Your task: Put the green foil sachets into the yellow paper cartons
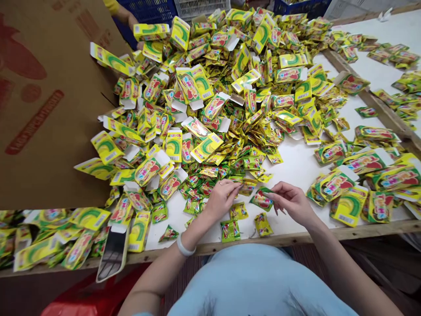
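Near the front edge of the table [289, 239], the right hand [294, 200] is pinching a green sachet [262, 200]! The left hand [221, 198], fingers narrow, is touching a yellow sachet [249, 187], grip unclear.

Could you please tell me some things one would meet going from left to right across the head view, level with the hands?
Large brown cardboard box with red print, yellow-and-green cardboard carton with a white flap, left hand, shiny green-and-red packet, right hand, yellow cardboard carton with a barcode.
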Action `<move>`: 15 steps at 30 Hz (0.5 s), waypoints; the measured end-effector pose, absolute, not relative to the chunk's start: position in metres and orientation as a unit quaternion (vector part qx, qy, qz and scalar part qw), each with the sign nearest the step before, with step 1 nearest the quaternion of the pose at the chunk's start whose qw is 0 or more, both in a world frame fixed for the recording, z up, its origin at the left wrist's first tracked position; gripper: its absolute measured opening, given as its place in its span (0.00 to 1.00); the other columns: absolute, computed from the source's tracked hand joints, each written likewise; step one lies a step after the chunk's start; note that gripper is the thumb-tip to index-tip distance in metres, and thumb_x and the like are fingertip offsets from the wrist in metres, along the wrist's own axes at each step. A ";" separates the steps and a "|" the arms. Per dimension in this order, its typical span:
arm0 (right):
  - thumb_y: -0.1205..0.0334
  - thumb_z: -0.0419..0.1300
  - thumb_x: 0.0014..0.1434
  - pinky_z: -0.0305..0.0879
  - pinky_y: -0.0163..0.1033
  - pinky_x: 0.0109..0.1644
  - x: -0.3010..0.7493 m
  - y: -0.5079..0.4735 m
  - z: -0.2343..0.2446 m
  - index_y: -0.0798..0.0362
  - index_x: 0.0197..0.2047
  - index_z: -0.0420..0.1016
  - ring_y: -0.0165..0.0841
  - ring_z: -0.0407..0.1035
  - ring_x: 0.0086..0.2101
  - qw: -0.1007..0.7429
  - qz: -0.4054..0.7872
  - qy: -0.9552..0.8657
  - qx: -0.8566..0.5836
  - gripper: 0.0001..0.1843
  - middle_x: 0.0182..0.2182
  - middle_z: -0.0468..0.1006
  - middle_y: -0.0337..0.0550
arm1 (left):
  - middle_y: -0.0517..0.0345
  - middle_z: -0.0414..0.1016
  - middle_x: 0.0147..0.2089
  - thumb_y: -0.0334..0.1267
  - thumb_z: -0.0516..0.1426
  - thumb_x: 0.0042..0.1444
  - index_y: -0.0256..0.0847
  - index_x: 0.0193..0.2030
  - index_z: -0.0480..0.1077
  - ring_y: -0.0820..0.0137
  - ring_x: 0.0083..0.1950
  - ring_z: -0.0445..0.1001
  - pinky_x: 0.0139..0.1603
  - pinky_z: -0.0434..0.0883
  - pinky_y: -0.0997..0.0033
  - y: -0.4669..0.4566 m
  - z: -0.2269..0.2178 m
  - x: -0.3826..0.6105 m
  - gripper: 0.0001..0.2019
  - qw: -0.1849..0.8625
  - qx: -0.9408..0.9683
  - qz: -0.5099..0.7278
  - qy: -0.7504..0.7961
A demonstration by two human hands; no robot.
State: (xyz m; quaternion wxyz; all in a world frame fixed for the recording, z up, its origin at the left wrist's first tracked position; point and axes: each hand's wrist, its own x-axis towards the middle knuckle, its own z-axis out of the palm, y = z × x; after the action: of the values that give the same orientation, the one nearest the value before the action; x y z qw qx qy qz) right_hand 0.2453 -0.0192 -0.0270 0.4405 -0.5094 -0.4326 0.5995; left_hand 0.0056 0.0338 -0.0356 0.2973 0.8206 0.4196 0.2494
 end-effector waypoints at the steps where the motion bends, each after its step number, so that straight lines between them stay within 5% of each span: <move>1: 0.47 0.68 0.55 0.62 0.31 0.17 0.243 -0.017 -0.023 0.53 0.33 0.73 0.25 0.65 0.18 0.432 0.598 -0.448 -0.505 0.18 0.22 0.73 0.35 | 0.48 0.81 0.43 0.40 0.52 0.67 0.38 0.48 0.77 0.64 0.44 0.76 0.47 0.71 0.64 0.031 -0.029 0.008 0.14 0.347 0.779 0.278 0.443; 5: 0.48 0.65 0.58 0.61 0.32 0.20 0.225 -0.006 -0.011 0.53 0.34 0.75 0.25 0.62 0.18 0.402 0.562 -0.526 -0.497 0.15 0.22 0.72 0.35 | 0.57 0.75 0.28 0.50 0.52 0.66 0.36 0.36 0.76 0.72 0.28 0.70 0.30 0.66 0.74 0.014 -0.001 0.015 0.20 0.508 0.641 0.318 0.479; 12: 0.43 0.61 0.59 0.58 0.32 0.18 0.196 0.006 -0.001 0.50 0.31 0.70 0.26 0.60 0.16 0.433 0.496 -0.551 -0.513 0.19 0.18 0.67 0.34 | 0.54 0.80 0.34 0.58 0.68 0.43 0.37 0.35 0.75 0.66 0.35 0.77 0.39 0.75 0.68 -0.002 0.011 0.020 0.24 0.606 0.467 0.394 0.510; 15: 0.43 0.68 0.51 0.67 0.34 0.23 0.193 0.005 -0.006 0.49 0.38 0.70 0.31 0.70 0.26 0.489 0.450 -0.516 -0.541 0.21 0.31 0.77 0.42 | 0.56 0.78 0.30 0.60 0.67 0.44 0.38 0.33 0.74 0.69 0.30 0.75 0.34 0.73 0.70 -0.008 0.001 0.021 0.25 0.584 0.445 0.415 0.538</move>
State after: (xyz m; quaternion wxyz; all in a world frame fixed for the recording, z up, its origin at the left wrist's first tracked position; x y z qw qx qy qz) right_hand 0.1926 0.0045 -0.0061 0.4888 -0.5410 -0.5158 0.4497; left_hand 0.0210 -0.0083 0.0010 0.5838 0.4445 0.5380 0.4148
